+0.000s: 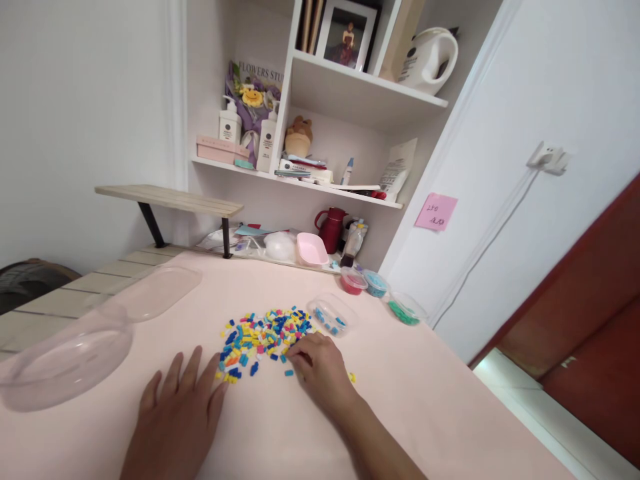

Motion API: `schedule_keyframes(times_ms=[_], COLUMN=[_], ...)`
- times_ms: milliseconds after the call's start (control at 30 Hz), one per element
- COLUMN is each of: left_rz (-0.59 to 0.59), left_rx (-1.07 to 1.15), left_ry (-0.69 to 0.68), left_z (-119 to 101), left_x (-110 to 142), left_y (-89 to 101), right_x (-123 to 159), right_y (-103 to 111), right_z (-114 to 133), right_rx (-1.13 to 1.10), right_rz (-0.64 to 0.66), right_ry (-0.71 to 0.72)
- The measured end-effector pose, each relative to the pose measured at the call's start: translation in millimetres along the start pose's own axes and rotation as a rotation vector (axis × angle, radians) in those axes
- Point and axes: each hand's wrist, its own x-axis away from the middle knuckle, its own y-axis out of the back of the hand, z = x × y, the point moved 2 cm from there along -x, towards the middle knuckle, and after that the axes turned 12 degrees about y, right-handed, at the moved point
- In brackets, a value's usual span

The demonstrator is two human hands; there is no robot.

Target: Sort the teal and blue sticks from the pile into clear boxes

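A heap of small coloured beads (260, 337), yellow, blue, pink and orange, lies spread on the pale pink table (280, 420). My left hand (175, 410) rests flat on the table just left of the heap, fingers stretched out and apart. My right hand (320, 367) sits at the heap's right edge, knuckles up, its fingertips pressed together on the beads in a pinch. What the fingertips hold is too small to see. A small clear dish (333, 315) with a few blue beads stands just beyond my right hand.
Small dishes of red beads (353, 281), blue beads (376, 283) and green beads (406, 310) line the far right. A large clear bowl (63, 357) and a clear lid (155, 290) lie left. Shelves with bottles, a pink tub (311, 250) and a red jug (331, 229) stand behind.
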Motion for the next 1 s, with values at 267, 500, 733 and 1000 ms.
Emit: schedule_keyframes(times_ms=[267, 500, 733, 1000], left_rz=[-0.007, 0.018, -0.01, -0.006], left_rx=[0.013, 0.003, 0.059, 0.03], left_ry=[-0.022, -0.003, -0.019, -0.012], left_z=[2, 0, 2, 1], left_x=[-1, 0, 0, 0], left_y=[-2.8, 0.4, -1.8, -1.4], right_x=[2, 5, -15, -7], right_y=[6, 3, 60, 74], right_z=[1, 6, -40, -94], right_rx=[-0.051, -0.019, -0.055, -0.063], right_rz=[-0.064, 0.054, -0.397, -0.565], right_ry=[-0.018, 0.064, -0.018, -0.211])
